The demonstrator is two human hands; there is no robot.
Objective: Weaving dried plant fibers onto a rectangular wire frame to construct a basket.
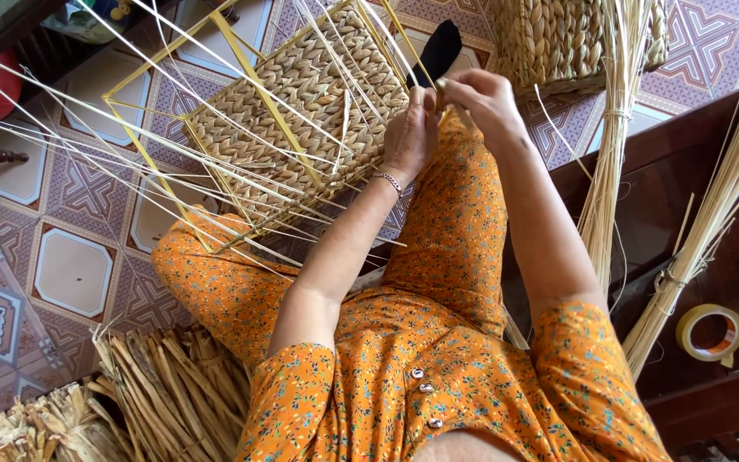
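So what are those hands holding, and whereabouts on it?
Both hands meet at the near edge of the half-woven basket. The right hand pinches a thin strand there; the left hand steadies the woven edge beside it.

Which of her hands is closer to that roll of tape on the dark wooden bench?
Right. The right hand is up at the basket, far from the roll of tape; the left hand lies farther beyond.

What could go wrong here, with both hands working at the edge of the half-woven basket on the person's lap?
1. The long loose straw strands fan out far from the half-woven basket; they might snag or snap if it turns.
2. The left hand and right hand pinch close together at the rim, so a stiff strand may prick a finger.
3. The roll of tape lies near the edge of the dark wooden table and might get knocked off.
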